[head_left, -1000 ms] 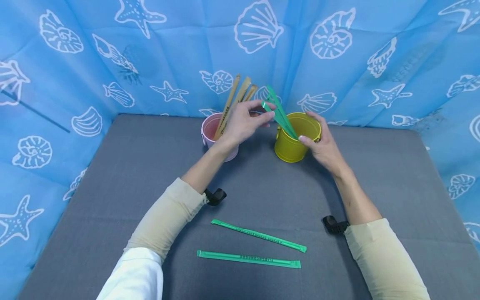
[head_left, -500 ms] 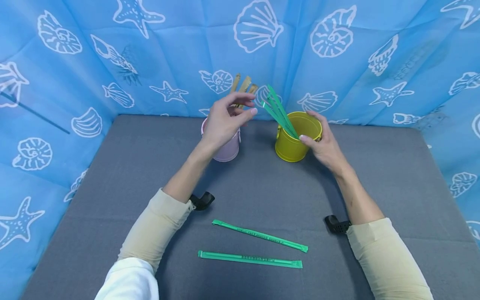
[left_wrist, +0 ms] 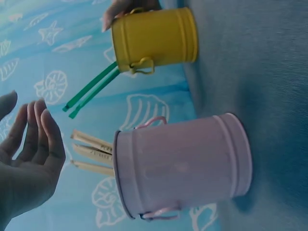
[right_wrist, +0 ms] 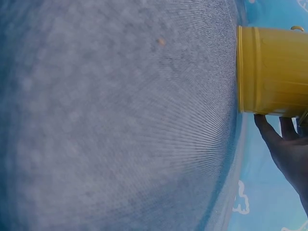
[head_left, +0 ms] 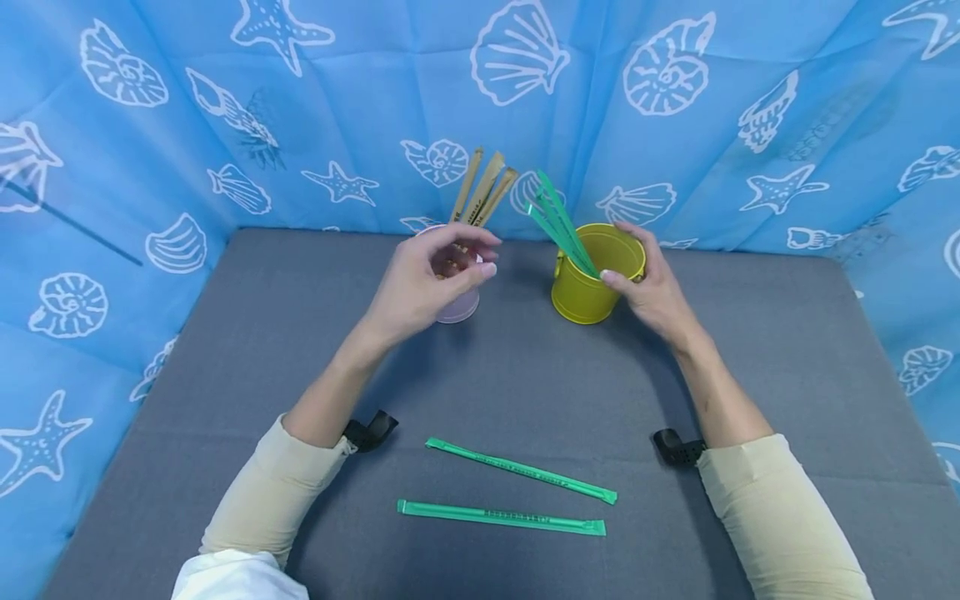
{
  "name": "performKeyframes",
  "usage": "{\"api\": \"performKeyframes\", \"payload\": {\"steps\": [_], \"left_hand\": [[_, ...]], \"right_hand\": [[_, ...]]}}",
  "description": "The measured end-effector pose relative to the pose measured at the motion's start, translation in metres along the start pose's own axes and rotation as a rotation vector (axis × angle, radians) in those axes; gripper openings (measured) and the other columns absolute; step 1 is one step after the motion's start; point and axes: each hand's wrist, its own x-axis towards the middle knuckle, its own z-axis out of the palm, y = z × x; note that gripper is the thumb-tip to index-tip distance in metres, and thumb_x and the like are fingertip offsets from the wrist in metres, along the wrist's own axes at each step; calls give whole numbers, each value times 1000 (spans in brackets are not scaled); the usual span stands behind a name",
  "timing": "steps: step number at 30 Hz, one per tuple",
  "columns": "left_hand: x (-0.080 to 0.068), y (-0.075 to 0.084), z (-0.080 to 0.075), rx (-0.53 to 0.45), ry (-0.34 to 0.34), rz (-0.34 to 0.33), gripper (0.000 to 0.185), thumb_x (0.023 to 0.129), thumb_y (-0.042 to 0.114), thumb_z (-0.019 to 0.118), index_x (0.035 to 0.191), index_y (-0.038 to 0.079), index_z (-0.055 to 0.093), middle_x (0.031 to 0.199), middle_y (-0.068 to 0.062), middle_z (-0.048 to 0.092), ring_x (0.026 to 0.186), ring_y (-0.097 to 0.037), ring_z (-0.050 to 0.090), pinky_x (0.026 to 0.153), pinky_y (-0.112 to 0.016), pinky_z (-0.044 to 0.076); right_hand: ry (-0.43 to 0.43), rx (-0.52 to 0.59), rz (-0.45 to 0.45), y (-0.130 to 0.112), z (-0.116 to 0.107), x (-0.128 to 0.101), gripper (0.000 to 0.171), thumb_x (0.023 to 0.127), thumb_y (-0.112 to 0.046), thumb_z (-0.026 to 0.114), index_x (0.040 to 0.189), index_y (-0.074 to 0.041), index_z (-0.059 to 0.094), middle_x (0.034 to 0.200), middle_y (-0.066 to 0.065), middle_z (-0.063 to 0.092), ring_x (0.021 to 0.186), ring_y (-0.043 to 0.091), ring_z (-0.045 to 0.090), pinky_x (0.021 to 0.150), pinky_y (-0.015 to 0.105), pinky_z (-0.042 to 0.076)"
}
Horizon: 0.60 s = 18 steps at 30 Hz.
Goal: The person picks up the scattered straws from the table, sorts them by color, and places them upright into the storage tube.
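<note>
- Your left hand point(head_left: 427, 279) hangs in the air in front of the pink bucket point(left_wrist: 183, 166), fingers loosely curved and holding nothing.
- Your right hand point(head_left: 651, 287) grips the yellow bucket point(head_left: 596, 275), thumb on the near rim and fingers round the far side, keeping it upright on the bench point(head_left: 525, 375).
- The green sticks point(head_left: 558, 221) in the yellow bucket lean left out of its mouth; the brown sticks point(head_left: 480, 190) stand in the pink bucket just beside it.
- Two more green sticks on the bench point(head_left: 501, 517) lie near you, between your forearms, well apart from both buckets.
- By my reading you are between placements: one stick is in, your left hand is free.
- The next move calls for bringing that hand down to a loose stick, pinching it near one end, and lifting it to the yellow bucket's mouth while your right hand steadies the bucket.
</note>
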Motion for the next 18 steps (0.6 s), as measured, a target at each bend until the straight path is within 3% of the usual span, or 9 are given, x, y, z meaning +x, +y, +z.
{"api": "performKeyframes", "payload": {"steps": [11,18], "left_hand": [[-40,-13,-5,-3,-76,19,34,87,9,77,120,8,68,103,0,69,87,-15,64,77,-33,54],[-59,-15,-5,0,-118,-15,42,85,7,79,124,10,65,106,2,68,89,-15,64,78,-34,54]], "right_hand": [[-17,11,16,-17,2,-6,71,95,-11,65,155,-18,26,156,13,30,134,32,39,111,48,30],[-17,3,21,-33,4,-12,71,96,-17,65,154,-15,26,159,13,26,138,32,33,114,51,25]]}}
